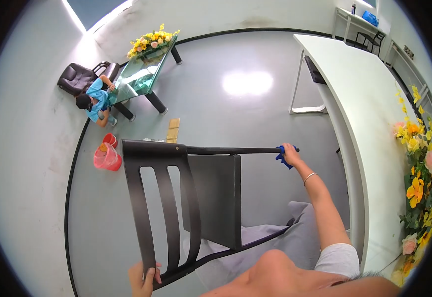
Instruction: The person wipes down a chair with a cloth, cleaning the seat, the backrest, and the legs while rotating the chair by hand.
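Note:
A black chair [213,198] with a slatted backrest is tipped on its side in front of me, its legs pointing right. My left hand [144,279] grips the top corner of the backrest at the bottom of the view, thumb on the near face. My right hand [290,154] is closed around a blue cloth [281,157] near the end of the upper chair leg, with the cloth wrapped against the leg. Part of the cloth hangs below the fingers. Grey fabric [300,222] of my clothing shows behind the lower leg.
A white desk [364,89] runs along my right, with artificial flowers [416,188] on it. Red buckets [108,157] stand on the floor at left. Beyond them a person in blue [96,96] crouches beside a glass table [139,79] near a dark office chair [76,79].

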`<state>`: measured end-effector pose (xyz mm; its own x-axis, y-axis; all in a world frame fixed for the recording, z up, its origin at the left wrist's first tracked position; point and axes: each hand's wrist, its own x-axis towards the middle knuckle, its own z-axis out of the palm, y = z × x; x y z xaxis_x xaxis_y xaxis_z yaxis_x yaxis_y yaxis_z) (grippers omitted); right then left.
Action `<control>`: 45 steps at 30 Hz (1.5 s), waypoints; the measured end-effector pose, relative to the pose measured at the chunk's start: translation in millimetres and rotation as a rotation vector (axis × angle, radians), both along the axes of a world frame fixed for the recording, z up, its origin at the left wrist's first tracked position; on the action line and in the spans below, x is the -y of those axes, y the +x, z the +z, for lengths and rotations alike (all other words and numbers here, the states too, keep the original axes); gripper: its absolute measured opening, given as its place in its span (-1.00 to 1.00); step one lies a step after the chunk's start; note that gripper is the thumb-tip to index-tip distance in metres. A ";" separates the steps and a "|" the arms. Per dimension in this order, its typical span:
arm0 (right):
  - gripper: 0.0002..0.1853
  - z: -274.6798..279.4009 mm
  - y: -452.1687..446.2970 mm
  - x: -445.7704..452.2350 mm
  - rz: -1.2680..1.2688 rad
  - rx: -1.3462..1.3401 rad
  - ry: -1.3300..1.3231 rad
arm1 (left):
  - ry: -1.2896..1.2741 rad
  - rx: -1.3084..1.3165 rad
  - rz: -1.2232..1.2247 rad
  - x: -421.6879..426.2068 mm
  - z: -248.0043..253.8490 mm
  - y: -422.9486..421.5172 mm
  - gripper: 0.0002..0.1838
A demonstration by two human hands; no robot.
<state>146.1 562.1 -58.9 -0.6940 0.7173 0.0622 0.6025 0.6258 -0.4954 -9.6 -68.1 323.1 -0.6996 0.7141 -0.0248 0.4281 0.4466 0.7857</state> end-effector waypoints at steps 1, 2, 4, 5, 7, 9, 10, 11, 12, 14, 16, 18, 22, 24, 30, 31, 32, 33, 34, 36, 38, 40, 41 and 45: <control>-0.59 5.9 4.0 0.3 -0.037 0.056 -0.029 | -0.005 0.006 0.000 0.3 0.2 -4.4 -0.57; -0.60 11.9 8.1 0.0 -0.072 0.111 -0.059 | -0.028 0.028 -0.020 0.5 0.6 -6.9 -0.56; -0.60 15.9 11.0 -2.8 -0.073 0.169 -0.088 | -0.054 0.054 -0.029 -1.6 5.2 -6.3 -0.56; -0.60 16.2 13.8 -4.7 -0.072 0.180 -0.065 | -0.073 0.060 -0.011 -5.4 8.3 -4.0 -0.57; -0.63 14.3 17.4 -9.0 -0.082 0.209 -0.022 | -0.094 0.069 0.005 -15.6 13.0 -2.1 -0.57; -0.66 19.5 17.7 -7.1 -0.090 0.259 -0.024 | -0.080 0.022 -0.002 -25.2 17.7 -2.6 -0.59; -0.69 26.2 16.1 -6.9 -0.095 0.306 -0.022 | -0.072 0.018 0.003 -30.0 19.3 -2.4 -0.59; -0.69 29.8 14.9 -6.9 -0.090 0.300 -0.009 | -0.087 0.003 0.014 -34.5 20.5 -2.0 -0.64; -0.70 27.7 14.8 -5.8 -0.109 0.291 -0.007 | -0.100 -0.013 0.025 -38.5 21.7 -2.0 -0.69; -0.71 22.7 14.6 -4.5 -0.121 0.267 0.002 | -0.106 -0.036 0.005 -43.7 22.9 -5.3 -0.73; -0.73 14.0 20.0 1.0 -0.197 0.209 0.007 | -0.130 -0.057 -0.025 -47.4 30.6 -4.5 -0.77; -0.71 11.9 22.5 8.5 -0.243 0.166 0.004 | -0.184 -0.053 -0.036 -52.0 39.4 0.9 -0.79; -0.67 39.9 8.0 30.3 -0.181 0.120 0.014 | -0.242 -0.119 -0.103 -46.8 47.7 15.6 -0.78; -0.65 55.4 -5.0 43.3 -0.096 0.013 0.047 | -0.221 -0.078 -0.089 -44.4 42.1 23.3 -0.80; -0.60 157.6 -52.5 128.5 0.015 -0.274 0.051 | -0.163 -0.161 -0.143 -43.6 38.8 29.2 -0.79; -0.60 165.5 -56.3 138.7 0.008 -0.347 0.048 | -0.143 -0.184 -0.166 -44.8 39.5 30.4 -0.78; -0.60 174.6 -57.5 146.1 0.005 -0.419 0.049 | -0.133 -0.186 -0.163 -45.8 41.3 32.6 -0.78; -0.60 176.7 -55.2 145.8 0.011 -0.422 0.060 | -0.105 -0.147 -0.167 -49.2 42.6 37.9 -0.77; -0.61 178.3 -54.1 146.4 -0.004 -0.505 0.035 | -0.079 -0.110 -0.174 -52.0 44.0 42.0 -0.75; -0.62 184.4 -44.6 151.2 -0.019 -0.593 0.015 | -0.072 -0.054 -0.195 -57.7 45.5 47.1 -0.71; -0.66 189.3 -20.7 159.7 -0.023 -0.617 -0.085 | -0.047 -0.044 -0.249 -71.0 42.8 59.8 -0.68; -0.67 202.6 3.2 178.1 -0.004 -0.637 -0.117 | -0.042 -0.060 -0.301 -79.1 40.6 63.1 -0.62; -0.69 206.2 14.7 186.0 0.018 -0.650 -0.153 | -0.028 -0.063 -0.285 -84.5 40.4 67.4 -0.59; -0.69 210.4 54.3 208.2 0.052 -0.529 -0.251 | 0.029 -0.056 -0.335 -107.4 41.7 69.5 -0.48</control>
